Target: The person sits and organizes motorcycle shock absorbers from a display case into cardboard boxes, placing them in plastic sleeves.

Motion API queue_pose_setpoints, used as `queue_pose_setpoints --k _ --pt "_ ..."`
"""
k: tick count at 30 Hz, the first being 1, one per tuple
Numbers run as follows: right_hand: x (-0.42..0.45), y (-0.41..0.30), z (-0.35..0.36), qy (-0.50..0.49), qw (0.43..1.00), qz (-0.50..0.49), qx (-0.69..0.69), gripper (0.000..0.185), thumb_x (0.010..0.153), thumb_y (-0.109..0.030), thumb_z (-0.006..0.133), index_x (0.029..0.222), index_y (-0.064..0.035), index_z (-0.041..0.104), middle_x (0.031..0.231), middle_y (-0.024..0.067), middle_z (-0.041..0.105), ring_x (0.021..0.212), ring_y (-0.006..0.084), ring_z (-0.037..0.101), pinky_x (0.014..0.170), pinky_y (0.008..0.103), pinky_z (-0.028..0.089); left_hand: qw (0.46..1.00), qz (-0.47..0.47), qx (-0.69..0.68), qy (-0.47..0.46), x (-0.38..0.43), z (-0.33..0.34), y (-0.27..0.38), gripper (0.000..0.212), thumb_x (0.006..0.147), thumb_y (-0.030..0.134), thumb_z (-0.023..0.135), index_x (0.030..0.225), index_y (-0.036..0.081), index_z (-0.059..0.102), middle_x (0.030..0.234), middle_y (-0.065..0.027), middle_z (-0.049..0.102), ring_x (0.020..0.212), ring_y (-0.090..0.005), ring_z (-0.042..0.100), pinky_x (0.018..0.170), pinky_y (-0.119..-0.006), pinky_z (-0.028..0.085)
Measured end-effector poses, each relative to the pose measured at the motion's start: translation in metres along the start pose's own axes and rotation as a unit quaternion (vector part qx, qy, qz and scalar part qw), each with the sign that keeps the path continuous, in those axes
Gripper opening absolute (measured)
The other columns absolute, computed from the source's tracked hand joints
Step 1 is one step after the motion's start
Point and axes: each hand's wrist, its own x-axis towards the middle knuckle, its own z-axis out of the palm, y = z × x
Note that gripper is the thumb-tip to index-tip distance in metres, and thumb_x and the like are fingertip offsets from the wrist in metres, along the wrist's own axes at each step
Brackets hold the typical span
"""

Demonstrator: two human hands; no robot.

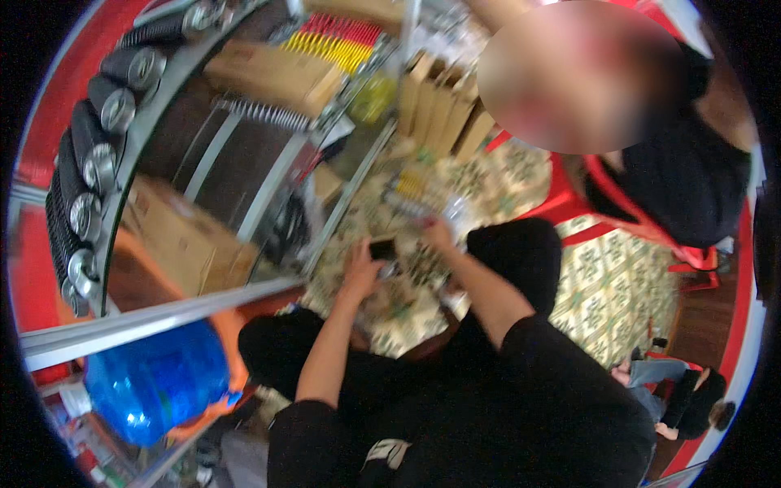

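Note:
My left hand (361, 271) is held out low above the patterned floor, its fingers at a small dark rectangular object (383, 249) that may be a phone. A small clear or shiny item (388, 269) lies by its fingertips. To the right, my right hand (437, 235) reaches forward, its fingers near a blurred metallic part (406, 206) with a yellow coil spring (409, 183) beyond it. Clear plastic wrapping (456, 210) is just beside this hand. Blur hides whether the right fingers grip anything.
A glass display case (268, 189) with cardboard boxes (274, 70) and coil springs stands left. Below it is a blue water bottle (160, 379). Upright cartons (434, 104) stand ahead. A person (683, 171) sits on a red chair (650, 210) at right; another person (677, 396) is farther off.

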Motion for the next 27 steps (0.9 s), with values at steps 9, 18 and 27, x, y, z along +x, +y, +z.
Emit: queue_pose_setpoints --k 9,18,27 --pt "0.021 0.037 -0.023 0.006 0.961 0.053 -0.271 0.043 0.072 -0.018 0.069 0.114 -0.0091 0.064 0.112 0.0162 0.063 0.104 0.033 0.06 0.088 0.0431 0.049 0.998 -0.021 0.019 -0.058 0.005 -0.01 0.011 0.049 0.064 0.01 0.077 0.111 0.023 0.069 0.149 -0.019 0.016 0.137 -0.0411 0.021 0.107 -0.049 0.034" --pt "0.082 0.05 -0.001 -0.025 0.928 0.021 -0.372 0.05 0.072 -0.018 0.067 0.12 -0.0124 0.06 0.128 0.0127 0.053 0.121 0.0319 0.048 0.095 0.044 0.046 1.0 -0.024 0.012 -0.012 0.016 -0.012 0.016 0.036 0.071 0.005 0.07 0.104 0.02 0.071 0.143 -0.0163 0.025 0.136 -0.0388 0.023 0.099 -0.049 0.04" --pt "0.109 0.087 0.026 0.015 0.936 -0.023 -0.351 0.069 0.069 -0.018 0.07 0.132 -0.0074 0.043 0.131 0.0141 0.048 0.12 0.0325 0.048 0.094 0.0447 0.046 0.997 -0.051 -0.003 -0.051 0.023 -0.017 0.017 0.039 0.071 0.006 0.07 0.107 0.021 0.07 0.144 -0.0172 0.024 0.137 -0.0384 0.023 0.098 -0.05 0.04"
